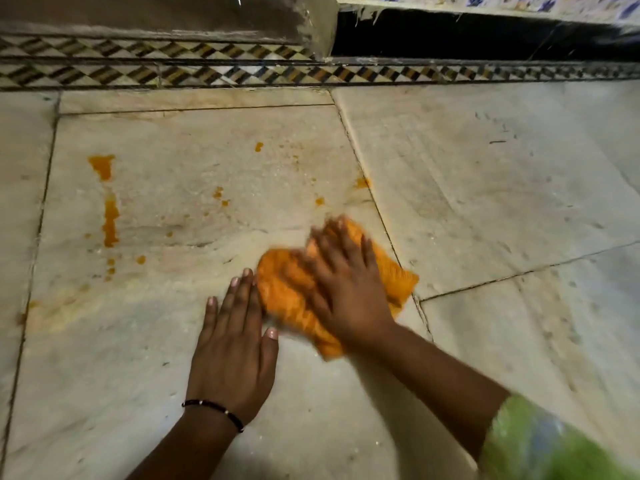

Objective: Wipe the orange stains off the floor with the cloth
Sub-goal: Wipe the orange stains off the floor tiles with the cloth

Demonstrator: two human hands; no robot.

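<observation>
An orange cloth (287, 292) lies bunched on the pale marble floor (485, 188). My right hand (346, 282) presses flat on top of it with fingers spread, blurred by motion. My left hand (232, 348) rests flat on the floor just left of the cloth, fingers straight, a black bead bracelet on the wrist. Orange stains mark the floor to the left: a long streak (110, 220) with a blotch (102, 166) above it. Small spots (220, 195) lie farther ahead, and one (362, 182) by the tile joint.
A patterned black, white and brown border strip (242, 72) runs along the far edge of the floor. Behind it stands a wall base at left and a dark gap (485, 39) under a blue-flowered tiled ledge at right. A faint orange smear (52, 313) lies at lower left.
</observation>
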